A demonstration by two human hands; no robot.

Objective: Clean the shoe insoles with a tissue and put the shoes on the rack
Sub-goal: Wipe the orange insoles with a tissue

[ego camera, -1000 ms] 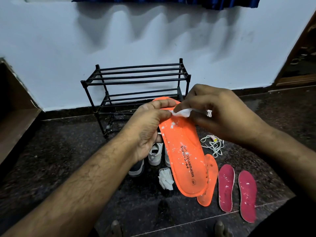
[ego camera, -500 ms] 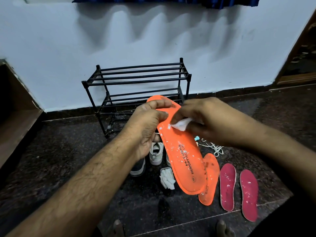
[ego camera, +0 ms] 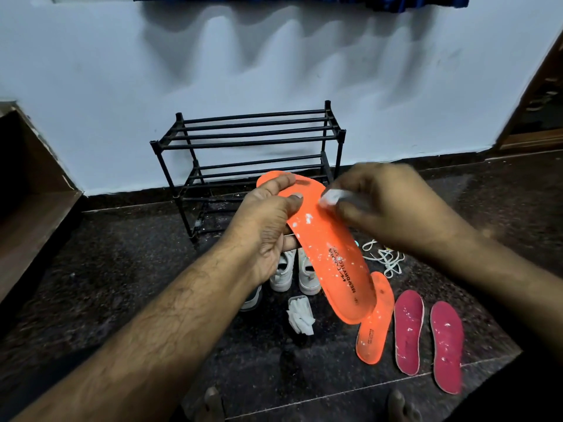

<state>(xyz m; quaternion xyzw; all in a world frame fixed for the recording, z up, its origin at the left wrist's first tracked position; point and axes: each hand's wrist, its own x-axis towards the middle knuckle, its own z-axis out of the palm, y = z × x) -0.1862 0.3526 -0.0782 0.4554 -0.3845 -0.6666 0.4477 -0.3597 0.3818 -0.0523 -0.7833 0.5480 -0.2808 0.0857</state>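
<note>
At frame centre, the left hand (ego camera: 268,220) grips an orange insole (ego camera: 329,248) by its upper end, angling it steady, seemingly for wiping; the right hand (ego camera: 393,208) pinches a tissue (ego camera: 330,197) against its right edge. The rack (ego camera: 253,141) stands behind.

Dim indoor light falls from above and behind you, leaving the dark stone floor (ego camera: 122,269) murky while the pale wall (ego camera: 274,71) takes most of the brightness. Soft, wavy shadows from the blue curtain (ego camera: 396,1) ripple across that wall. Your right hand (ego camera: 393,208) and the tissue (ego camera: 330,197) it pinches are smeared by motion blur; your left hand (ego camera: 268,226) and the orange insole (ego camera: 332,254) stay sharp enough to read its print. Wide-angle distortion bends the wall's base and stretches both forearms toward the lower corners, which fade to near black.
</note>
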